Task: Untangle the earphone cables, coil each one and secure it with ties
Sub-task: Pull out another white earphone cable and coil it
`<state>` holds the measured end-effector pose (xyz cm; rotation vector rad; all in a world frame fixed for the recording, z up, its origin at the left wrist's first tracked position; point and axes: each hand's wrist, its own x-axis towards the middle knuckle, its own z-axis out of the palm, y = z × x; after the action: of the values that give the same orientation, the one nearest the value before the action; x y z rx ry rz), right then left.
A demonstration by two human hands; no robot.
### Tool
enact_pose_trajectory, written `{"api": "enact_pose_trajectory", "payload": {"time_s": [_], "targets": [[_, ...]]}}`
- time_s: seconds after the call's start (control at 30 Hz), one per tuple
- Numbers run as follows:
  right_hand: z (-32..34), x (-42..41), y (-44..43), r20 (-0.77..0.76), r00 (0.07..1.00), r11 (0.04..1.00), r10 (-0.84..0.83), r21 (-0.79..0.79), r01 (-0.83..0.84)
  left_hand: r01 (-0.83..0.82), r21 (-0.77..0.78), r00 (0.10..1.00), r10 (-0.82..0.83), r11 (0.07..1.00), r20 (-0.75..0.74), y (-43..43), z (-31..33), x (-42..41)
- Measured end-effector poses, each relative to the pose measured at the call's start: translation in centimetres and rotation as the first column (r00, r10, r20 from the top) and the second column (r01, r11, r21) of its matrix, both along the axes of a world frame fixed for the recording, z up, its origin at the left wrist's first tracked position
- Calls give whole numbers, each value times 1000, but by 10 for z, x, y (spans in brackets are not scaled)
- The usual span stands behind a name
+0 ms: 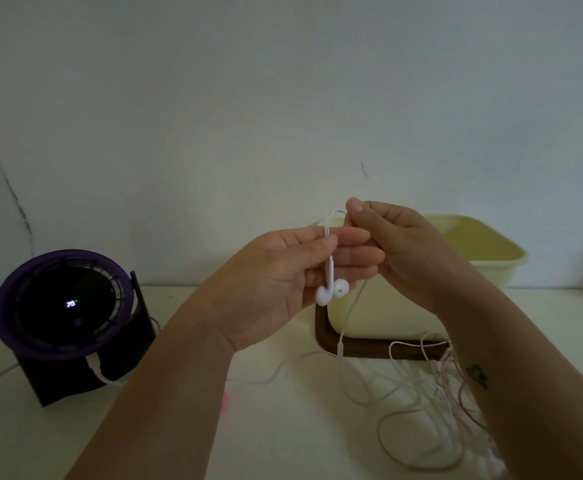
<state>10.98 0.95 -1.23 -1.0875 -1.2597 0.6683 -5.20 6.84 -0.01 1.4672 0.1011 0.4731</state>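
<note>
Left hand (pixel 276 282): centre of frame, palm towards the camera; thumb and fingers pinch the stems of the two earbuds (pixel 333 292), which hang side by side below the thumb.
Right hand (pixel 400 251): just right of the left hand; fingertips pinch a small loop of white cable (pixel 348 317) above the stems.
Cable run: from the hands it drops to the table (pixel 283 427) and enters the tangle (pixel 432 393) at lower right.
Tangle: white strands mixed with a pink cable (pixel 418 342); not yet separated.
Stage, as judged: coiling is beginning at the bud end while the far end is caught.
Risk 1: winding on draws slack out of the tangle and tightens its knots. Cause: the cable has not been freed first.
Risk 2: the pink cable is dragged up with the white one. Cause: the strands cross.
Risk 3: the loop springs open or the buds slip. Cause: a light fingertip pinch on thin, springy wire.
Risk 4: trailing strands snag on the tray (pixel 321 337) corner under the tub (pixel 484 244).
Ties: none clearly seen; a blurred pink item (pixel 225 400) at lower centre may be one.
Other: fan (pixel 65 306) at left, well apart.
</note>
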Motion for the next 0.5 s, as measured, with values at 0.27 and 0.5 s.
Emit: {"api": "enact_pose_trajectory", "payload": {"time_s": [0.27, 0.5], "targets": [[5, -13, -1, 34, 975, 975, -220, 42, 219, -20, 117, 997, 28, 993, -70, 1, -7, 5], [13, -13, -5, 57, 919, 912, -390, 163, 377, -43, 161, 994, 58, 986, -92, -1, -11, 8]]}}
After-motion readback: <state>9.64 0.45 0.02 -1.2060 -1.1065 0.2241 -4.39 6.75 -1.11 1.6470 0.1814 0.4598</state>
